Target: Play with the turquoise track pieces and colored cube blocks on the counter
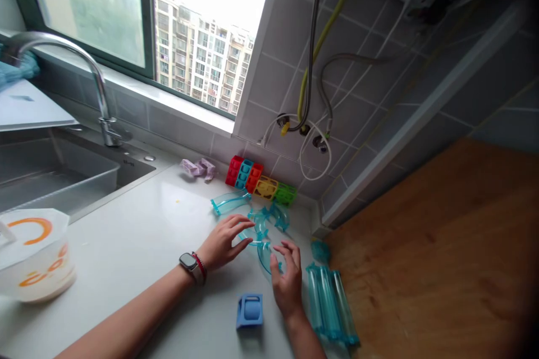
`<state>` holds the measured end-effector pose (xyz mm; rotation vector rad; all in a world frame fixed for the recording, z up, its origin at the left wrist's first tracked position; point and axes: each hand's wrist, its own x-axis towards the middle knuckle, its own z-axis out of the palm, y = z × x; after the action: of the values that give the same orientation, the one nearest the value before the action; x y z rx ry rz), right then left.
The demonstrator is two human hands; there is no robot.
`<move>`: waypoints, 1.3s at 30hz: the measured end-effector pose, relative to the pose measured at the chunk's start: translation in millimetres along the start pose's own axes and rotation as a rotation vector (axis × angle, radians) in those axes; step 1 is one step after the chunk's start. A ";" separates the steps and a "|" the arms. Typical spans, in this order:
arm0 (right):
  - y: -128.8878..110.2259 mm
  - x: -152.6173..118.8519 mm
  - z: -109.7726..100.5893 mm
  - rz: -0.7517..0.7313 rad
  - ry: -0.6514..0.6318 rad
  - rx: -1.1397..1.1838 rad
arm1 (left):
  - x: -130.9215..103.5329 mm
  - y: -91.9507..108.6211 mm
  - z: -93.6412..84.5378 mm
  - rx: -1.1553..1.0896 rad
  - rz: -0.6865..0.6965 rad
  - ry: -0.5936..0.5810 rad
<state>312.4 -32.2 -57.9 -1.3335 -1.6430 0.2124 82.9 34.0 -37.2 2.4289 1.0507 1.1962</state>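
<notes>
My left hand (226, 240), with a watch and a red bracelet at the wrist, hovers by a cluster of translucent teal curved track pieces (261, 223). Its thumb and fingers are apart and nothing shows in its grasp. My right hand (287, 277) is also open, its fingers loosely bent beside a nearer curved piece (264, 258); I cannot tell whether it touches that piece. Behind them lies a longer teal trough (231, 202). A blue block with a rounded hollow (250, 311) sits in front, between my forearms.
Red, blue, yellow and green blocks (265, 186) stand in a row by the wall, a lilac piece (197, 168) to their left. Straight teal tubes (330, 303) lie at right beside a wooden panel (421, 247). A lidded tub (37, 258) and a sink (138, 171) are left.
</notes>
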 end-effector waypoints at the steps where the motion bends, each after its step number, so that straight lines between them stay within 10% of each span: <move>1: 4.8 -3.7 1.6 0.011 -0.016 -0.009 | -1.2 -3.7 -0.7 -0.001 0.008 -0.010; 9: 8.6 -6.5 4.4 0.066 -0.164 -0.105 | -7.0 -22.2 21.8 0.111 -0.016 -0.207; 19: 3.9 -5.8 -4.6 0.117 -0.155 -0.089 | 0.4 -11.2 -1.9 -0.001 -0.043 -0.083; 29: -5.9 -5.3 -10.1 0.298 -0.119 0.138 | 3.3 15.6 -14.7 -0.550 -0.226 -0.108; 39: -8.3 -4.6 -10.5 0.595 0.090 0.869 | 10.9 31.5 -11.9 -1.230 -0.750 -0.113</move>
<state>314.5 -43.5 -49.7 -1.0610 -0.8413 1.0660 94.0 17.9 -7.7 1.0057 0.7043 0.9421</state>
